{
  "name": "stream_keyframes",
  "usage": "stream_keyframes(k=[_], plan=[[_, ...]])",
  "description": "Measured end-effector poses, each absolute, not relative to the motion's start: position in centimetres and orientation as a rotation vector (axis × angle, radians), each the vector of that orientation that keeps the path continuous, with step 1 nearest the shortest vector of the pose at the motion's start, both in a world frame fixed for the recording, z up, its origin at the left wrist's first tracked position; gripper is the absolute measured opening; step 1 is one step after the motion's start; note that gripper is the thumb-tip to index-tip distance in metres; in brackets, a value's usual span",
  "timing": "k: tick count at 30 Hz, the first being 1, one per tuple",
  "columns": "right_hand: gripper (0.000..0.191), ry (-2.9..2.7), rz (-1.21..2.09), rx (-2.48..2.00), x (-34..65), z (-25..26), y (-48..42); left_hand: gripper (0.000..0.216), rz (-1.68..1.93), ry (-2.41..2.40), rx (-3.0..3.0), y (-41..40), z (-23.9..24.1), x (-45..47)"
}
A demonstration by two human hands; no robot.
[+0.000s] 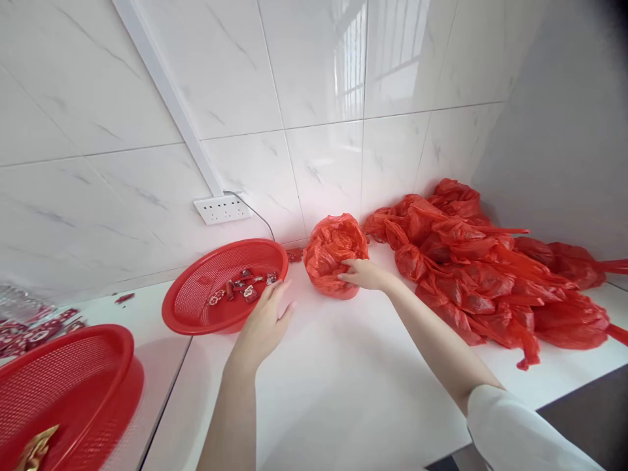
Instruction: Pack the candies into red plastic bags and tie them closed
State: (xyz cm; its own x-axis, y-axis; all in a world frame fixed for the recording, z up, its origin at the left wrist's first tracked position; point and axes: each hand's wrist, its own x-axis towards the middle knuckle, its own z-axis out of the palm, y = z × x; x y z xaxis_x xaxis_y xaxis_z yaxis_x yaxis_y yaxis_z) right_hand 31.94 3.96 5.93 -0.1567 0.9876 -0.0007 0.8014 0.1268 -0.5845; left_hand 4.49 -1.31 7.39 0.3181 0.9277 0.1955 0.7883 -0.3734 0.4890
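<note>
My left hand [262, 324] is beside the right rim of a red plastic basket [196, 314], its fingers stretched out and its thumb apart, holding nothing. Several small wrapped pieces [239, 286] in dark red and white lie in that basket. In the middle stands an opened red plastic bag [331, 284], its edge folded outward. The fingers and thumb of my right hand [366, 273] are on the near right edge of this bag, with the thin plastic between them. What lies inside the bag is hidden.
Several filled, knotted red bags [471, 261] are heaped at the right. A second red basket [112, 353] holding a gold wrapper [36, 450] stands at the lower left, near loose wrapped pieces [44, 331]. Behind is a tiled wall with a socket strip [223, 209] and a cable [258, 214].
</note>
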Motion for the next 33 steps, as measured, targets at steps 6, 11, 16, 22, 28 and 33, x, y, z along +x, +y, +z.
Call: stream_keyframes(k=[6,11,16,22,28,33], plan=[[0.032,-1.908,0.446,-1.989,29.8,6.7,3.8,0.060,0.901,1.396,2.499,1.0,5.8,10.6],[0.011,-1.872,0.288,-2.082,30.6,7.0,3.5,0.089,0.611,1.335,2.667,5.7,4.0,15.3],[0.014,-1.757,0.016,-1.761,32.3,7.4,2.5,0.081,0.602,1.421,2.677,8.5,2.2,16.9],[0.013,-1.556,0.197,-1.545,34.3,7.0,3.5,0.090,0.736,1.417,2.656,9.2,2.2,16.5],[0.019,-1.061,0.172,-1.573,38.2,6.0,4.6,0.081,0.820,1.514,2.629,10.0,0.9,14.4],[0.026,-1.198,0.359,-1.279,39.2,6.0,4.0,0.069,0.761,1.529,2.680,10.8,0.1,13.8]])
